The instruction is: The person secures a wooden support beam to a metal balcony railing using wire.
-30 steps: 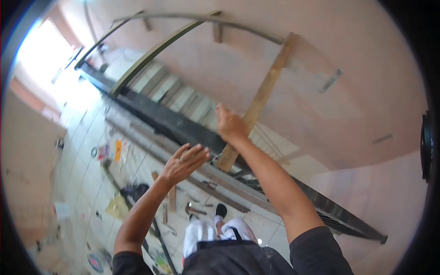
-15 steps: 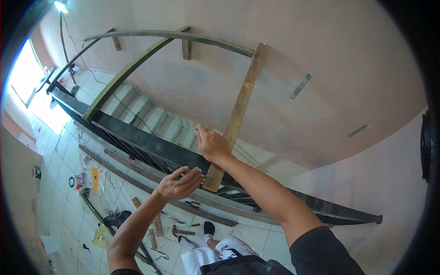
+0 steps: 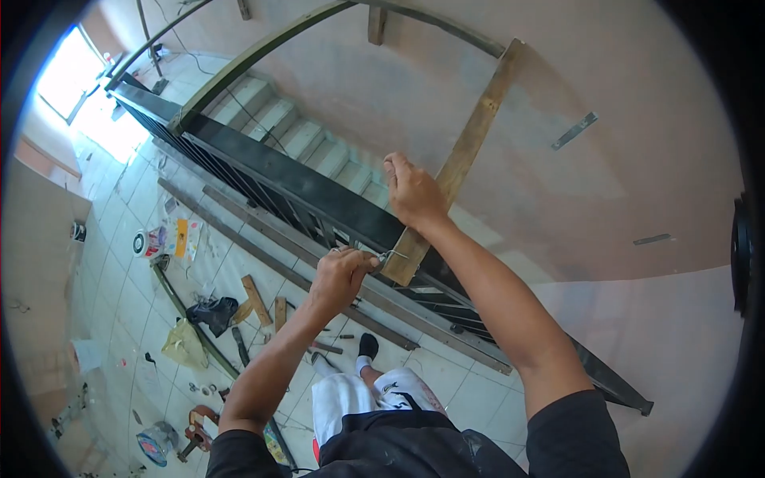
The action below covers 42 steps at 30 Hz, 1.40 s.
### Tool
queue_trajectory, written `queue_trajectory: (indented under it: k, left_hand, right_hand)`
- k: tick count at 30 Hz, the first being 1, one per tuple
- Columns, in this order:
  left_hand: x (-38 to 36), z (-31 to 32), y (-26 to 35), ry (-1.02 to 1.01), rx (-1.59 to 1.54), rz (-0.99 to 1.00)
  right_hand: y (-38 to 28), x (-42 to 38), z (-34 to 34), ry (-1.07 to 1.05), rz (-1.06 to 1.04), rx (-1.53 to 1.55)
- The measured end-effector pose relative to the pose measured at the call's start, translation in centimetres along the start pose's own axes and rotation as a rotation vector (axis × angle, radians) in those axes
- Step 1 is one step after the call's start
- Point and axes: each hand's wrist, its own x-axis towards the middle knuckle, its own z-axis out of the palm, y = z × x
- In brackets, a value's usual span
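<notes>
A long wooden board (image 3: 470, 143) slants from the black metal railing (image 3: 295, 187) up towards the wall, its near end lying across the rail. My left hand (image 3: 341, 277) is closed at that near end, its fingers pinching a thin wire (image 3: 396, 254) that loops onto the board. My right hand (image 3: 416, 193) is over the board a little farther up, with its fingers curled. Whether anything sits inside those fingers is hidden.
Beyond the railing, stairs (image 3: 304, 151) lead down. A curved bar (image 3: 263, 52) joins the railing. On the tiled floor lie metal bars (image 3: 247, 243), a black bag (image 3: 213, 316), a yellowish bag (image 3: 184, 346), wood pieces (image 3: 256, 300) and a white bucket (image 3: 147, 243).
My left hand, earlier with fingers stretched out beside the board, is now closed on the wire. My right hand stays curled over the board. The head view has shifted.
</notes>
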Motion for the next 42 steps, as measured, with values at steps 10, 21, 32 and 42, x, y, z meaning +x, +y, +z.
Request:
queue_trajectory:
  k: [10, 21, 32, 42]
  left_hand:
    - [2.1, -0.2, -2.4, -0.293, -1.219, -1.305]
    - [-3.5, 1.1, 1.7, 0.183, 0.493, -0.183]
    - [-1.4, -0.6, -1.1, -0.12, 0.613, 0.33]
    - [-0.6, -0.1, -1.2, -0.038, 0.501, 0.359]
  right_hand:
    - [0.0, 0.0, 0.4, -0.002, 0.006, -0.05]
    - [-0.1, 0.2, 0.5, -0.028, 0.034, -0.093]
    - [-0.9, 0.1, -0.1, -0.084, 0.061, -0.108]
    - [-0.2, 0.1, 0.4, -0.055, 0.002, -0.092]
